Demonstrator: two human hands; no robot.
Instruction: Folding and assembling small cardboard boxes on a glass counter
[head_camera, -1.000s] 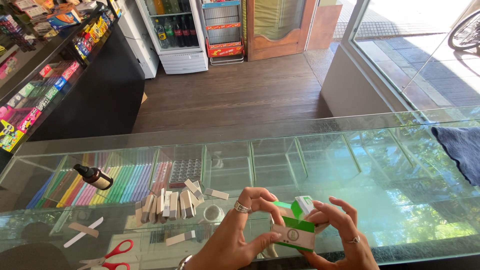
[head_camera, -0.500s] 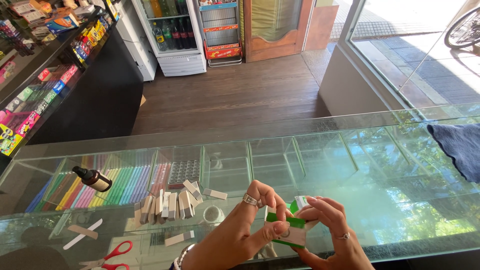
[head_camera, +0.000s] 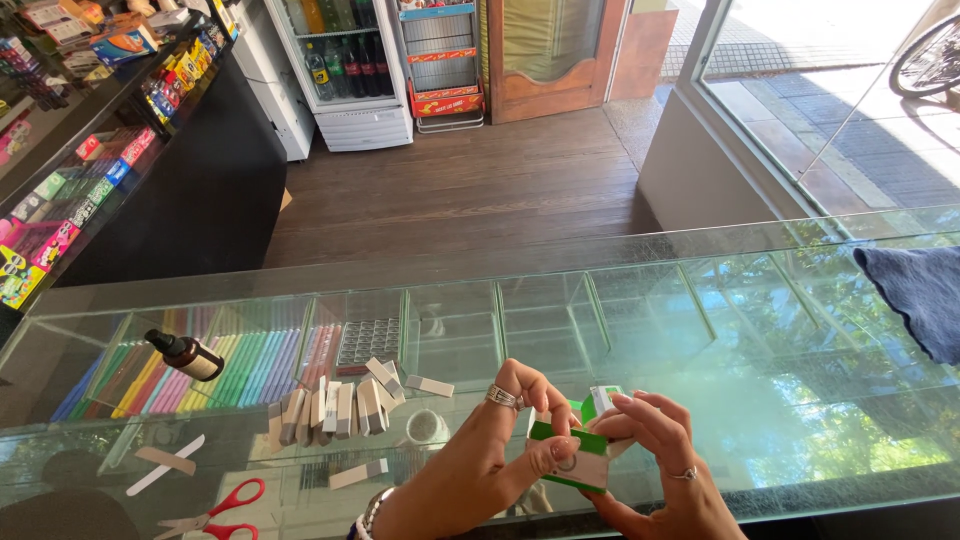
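With my left hand (head_camera: 490, 455) and right hand (head_camera: 655, 450) both clamping the green-and-white carton (head_camera: 572, 455) above the near edge of the glass counter (head_camera: 700, 340), a loosened pinch could drop it off that edge.

small green-and-white box (head_camera: 572, 452) over the glass counter, colourful packets (head_camera: 60, 190) perhaps on left shelves
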